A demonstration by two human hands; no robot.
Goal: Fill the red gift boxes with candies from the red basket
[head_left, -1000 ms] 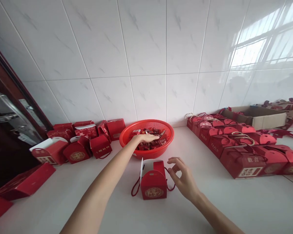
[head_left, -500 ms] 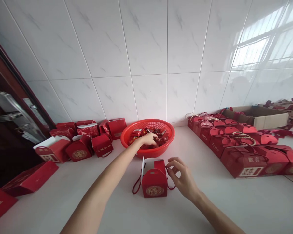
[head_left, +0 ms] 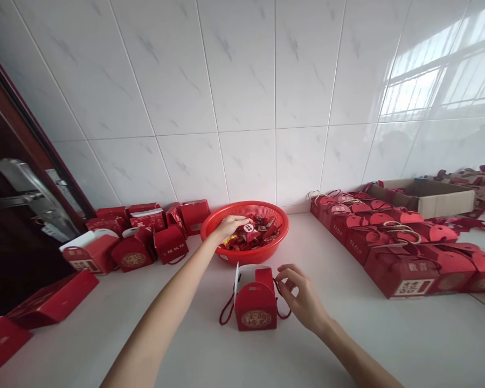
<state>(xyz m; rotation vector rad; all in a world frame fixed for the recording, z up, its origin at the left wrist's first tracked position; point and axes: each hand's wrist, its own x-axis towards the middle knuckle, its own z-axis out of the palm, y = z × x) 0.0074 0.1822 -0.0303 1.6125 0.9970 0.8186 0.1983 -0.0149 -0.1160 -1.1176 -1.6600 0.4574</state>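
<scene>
My left hand point(head_left: 229, 226) is over the orange-red plastic basket point(head_left: 258, 257), thumb and fingers pinched on a red-wrapped candy point(head_left: 249, 229) with a pale round mark. More wrapped candies point(head_left: 267, 231), mostly red, lie heaped below it. In front of the basket stands a small red gift box point(head_left: 256, 314) with a gold emblem, its top flaps apart and pale inside. Dark red cord loops point(head_left: 227, 314) hang from both its sides. My right hand point(head_left: 303, 299) is at the box's right side, fingers curled and closed on the cord there.
On the left stand several open red boxes point(head_left: 134, 255) beside a dark door point(head_left: 8, 215) with a metal handle. Rows of closed red boxes point(head_left: 404, 272) fill the right side, with a cardboard carton point(head_left: 447, 200) behind them. A tiled wall point(head_left: 246, 161) backs the white tabletop point(head_left: 194, 345).
My left hand has moved left and slightly up out of the candy heap, and a red-wrapped candy now shows in its fingers. The right hand and the box have hardly moved.
</scene>
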